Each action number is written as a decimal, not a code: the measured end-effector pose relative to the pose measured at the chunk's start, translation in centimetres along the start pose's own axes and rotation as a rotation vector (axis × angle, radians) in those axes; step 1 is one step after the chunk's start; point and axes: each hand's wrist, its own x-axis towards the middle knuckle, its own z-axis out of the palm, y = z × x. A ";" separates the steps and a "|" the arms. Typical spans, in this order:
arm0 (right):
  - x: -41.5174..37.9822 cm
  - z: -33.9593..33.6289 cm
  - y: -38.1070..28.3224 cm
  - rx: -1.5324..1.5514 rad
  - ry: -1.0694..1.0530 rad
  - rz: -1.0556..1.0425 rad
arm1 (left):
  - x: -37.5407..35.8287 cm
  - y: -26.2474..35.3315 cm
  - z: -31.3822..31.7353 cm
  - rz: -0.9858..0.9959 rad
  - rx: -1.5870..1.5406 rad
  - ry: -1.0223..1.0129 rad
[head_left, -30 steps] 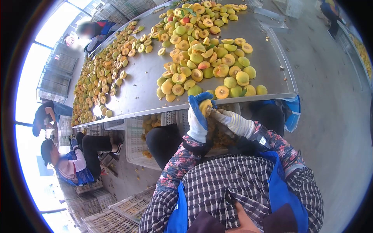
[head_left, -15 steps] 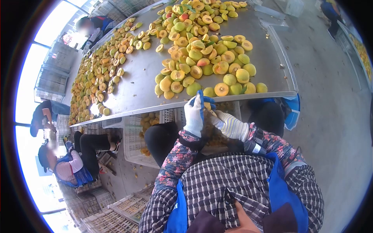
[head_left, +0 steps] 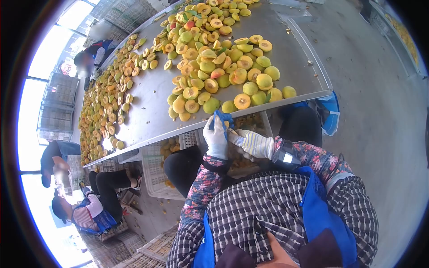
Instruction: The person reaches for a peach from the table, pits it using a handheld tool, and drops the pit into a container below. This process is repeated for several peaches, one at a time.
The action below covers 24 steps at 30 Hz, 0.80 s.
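Just below the near edge of the metal table (head_left: 147, 107), both of my gloved hands are close together. My left hand (head_left: 217, 133), in a white and blue glove, is closed around a piece of yellow fruit (head_left: 227, 124), mostly covered by the fingers. My right hand (head_left: 251, 142), in a striped glove, has its fingers curled against that fruit; anything else in them is hidden. Halved and whole yellow-green fruits (head_left: 208, 67) lie heaped on the table just beyond my hands.
More fruit halves (head_left: 105, 96) cover the table's left side. A plastic crate (head_left: 154, 169) with fruit stands under the table, left of my legs; another (head_left: 263, 123) is beneath my hands. Co-workers (head_left: 91, 56) (head_left: 89, 214) are at the left. A blue and white bag (head_left: 330, 117) hangs at the right corner.
The view has shifted, so the table and fruit appear further left and tilted. My hands stay together at the table edge, still on the fruit piece.
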 end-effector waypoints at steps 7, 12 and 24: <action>-0.1 -0.6 0.2 -0.036 0.001 -0.005 | 0.2 2.9 0.5 -0.097 0.091 -0.184; -1.1 0.3 -1.2 -0.227 0.078 -0.041 | -0.2 1.5 0.3 0.018 0.036 -0.121; 0.5 -0.8 0.4 -0.435 0.107 -0.269 | 1.2 3.3 0.1 -0.244 0.177 -0.282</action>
